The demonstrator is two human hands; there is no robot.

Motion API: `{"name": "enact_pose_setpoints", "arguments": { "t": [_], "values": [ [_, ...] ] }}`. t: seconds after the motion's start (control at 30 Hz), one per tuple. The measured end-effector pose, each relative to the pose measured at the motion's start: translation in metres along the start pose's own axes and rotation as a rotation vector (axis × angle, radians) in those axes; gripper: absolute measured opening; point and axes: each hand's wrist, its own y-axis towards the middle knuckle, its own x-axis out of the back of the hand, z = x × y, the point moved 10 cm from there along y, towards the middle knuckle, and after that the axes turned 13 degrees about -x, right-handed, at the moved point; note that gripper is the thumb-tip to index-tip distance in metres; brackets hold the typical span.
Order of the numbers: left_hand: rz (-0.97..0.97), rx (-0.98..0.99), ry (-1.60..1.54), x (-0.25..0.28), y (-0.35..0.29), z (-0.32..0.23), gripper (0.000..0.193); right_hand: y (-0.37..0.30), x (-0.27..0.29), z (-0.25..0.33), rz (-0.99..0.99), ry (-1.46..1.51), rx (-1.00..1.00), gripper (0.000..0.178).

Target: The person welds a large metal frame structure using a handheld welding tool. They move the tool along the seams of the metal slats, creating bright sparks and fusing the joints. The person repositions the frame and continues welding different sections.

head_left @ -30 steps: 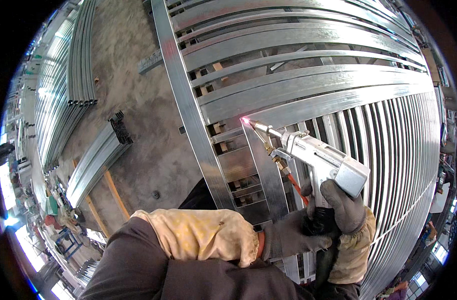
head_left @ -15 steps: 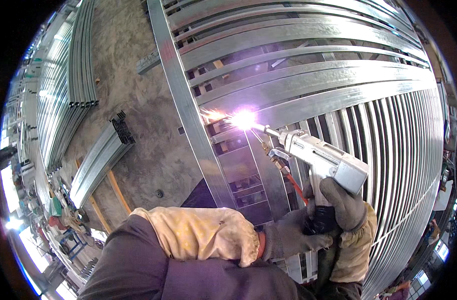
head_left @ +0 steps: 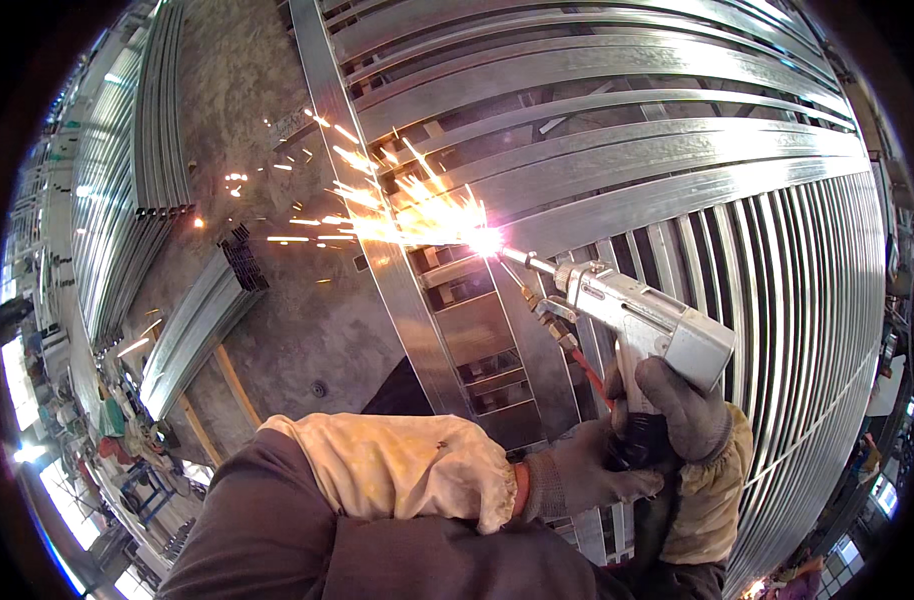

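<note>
A silver handheld welding gun point(head_left: 647, 315) points left, its nozzle tip at a bright pinkish spot on a metal frame point(head_left: 407, 310). My right hand point(head_left: 682, 410), in a grey glove, wraps round the gun's grip. Lower down, my left hand point(head_left: 587, 470), gloved too, closes against the dark lower end of the grip; some of its fingers are hidden behind it. A thin side tube with brass fittings point(head_left: 547, 318) runs beside the nozzle and joins a red hose point(head_left: 588, 375). Orange sparks point(head_left: 407, 210) spray left across the frame's bar. Tan sleeve covers point(head_left: 397, 465) wrap both forearms.
Rows of narrow metal bars point(head_left: 807, 330) fill the right side, with wider flat bars point(head_left: 617, 150) beyond. Bundled metal tubes point(head_left: 162, 130) and a shorter stack point(head_left: 202, 325) lie on the concrete floor point(head_left: 307, 330) at left, near wooden strips point(head_left: 237, 385).
The bright purple-white glow has shrunk to a smaller pinkish spot, and a long fan of orange sparks now sprays left. Both hands and the gun hold nearly the same position.
</note>
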Motion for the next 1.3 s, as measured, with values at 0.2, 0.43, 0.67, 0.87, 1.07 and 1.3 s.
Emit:
{"name": "enact_pose_setpoints", "arguments": {
  "t": [0.2,0.43,0.67,0.87,1.07,1.3],
  "values": [
    [0.038,0.057,-0.085,-0.006,-0.003,-0.005,0.052,-0.003,-0.002,0.004,0.015,0.037,-0.016,0.045],
    [0.046,-0.038,0.0,-0.003,-0.003,-0.009,0.04,-0.003,-0.004,0.005,0.014,0.043,-0.002,0.045],
    [0.058,-0.043,-0.07,-0.007,-0.001,0.003,0.039,-0.007,-0.008,0.009,0.028,0.072,-0.016,0.044],
    [0.099,-0.1,-0.089,-0.006,-0.002,-0.002,0.039,-0.004,-0.003,0.006,-0.002,0.038,0.028,0.043],
    [0.062,-0.091,0.042,-0.011,-0.011,-0.043,0.042,-0.006,-0.002,0.01,-0.02,0.022,0.037,0.043],
    [0.094,-0.05,-0.04,-0.005,-0.005,-0.001,0.046,-0.007,-0.007,0.011,0.001,-0.007,0.047,0.042]
  ]
}}
